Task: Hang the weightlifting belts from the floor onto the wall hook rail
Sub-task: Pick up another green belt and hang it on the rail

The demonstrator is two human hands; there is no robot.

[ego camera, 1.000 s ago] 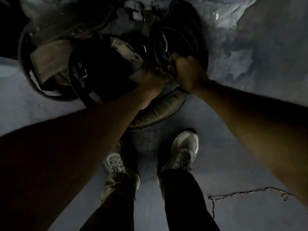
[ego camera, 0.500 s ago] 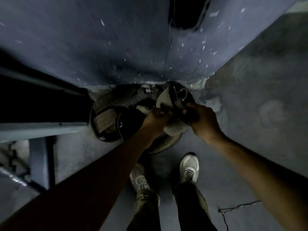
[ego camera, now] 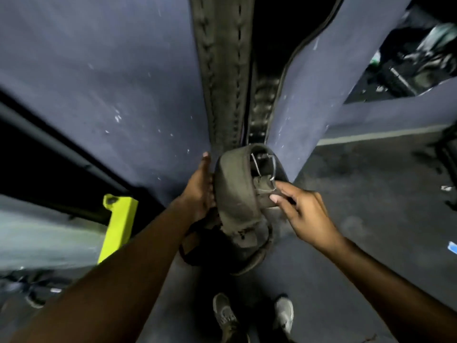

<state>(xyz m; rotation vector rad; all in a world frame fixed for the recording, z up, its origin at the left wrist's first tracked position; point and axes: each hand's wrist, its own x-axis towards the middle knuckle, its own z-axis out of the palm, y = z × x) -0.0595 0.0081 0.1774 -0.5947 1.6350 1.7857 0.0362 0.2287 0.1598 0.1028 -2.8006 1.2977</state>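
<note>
A coiled grey-brown weightlifting belt (ego camera: 235,201) with a metal buckle (ego camera: 264,167) is held up in front of the blue wall (ego camera: 111,95). My left hand (ego camera: 200,189) supports its left side, fingers nearly straight along the belt. My right hand (ego camera: 301,211) pinches the strap end just below the buckle. Above, two dark belts hang down the wall: a wide one with rows of holes (ego camera: 222,70) and a narrower one (ego camera: 263,105) beside it. The hook rail is out of view. More belt loops (ego camera: 195,246) show beneath the held belt.
A yellow-green metal post (ego camera: 118,219) stands at the left beside a dark frame. My two shoes (ego camera: 252,315) are on the grey floor. Gym equipment (ego camera: 415,58) shows at the upper right past the wall corner.
The belt has been lifted from the floor pile up to chest height against the wall. The view has tilted upward, bringing the hanging belts into sight. My left hand's fingers have straightened.
</note>
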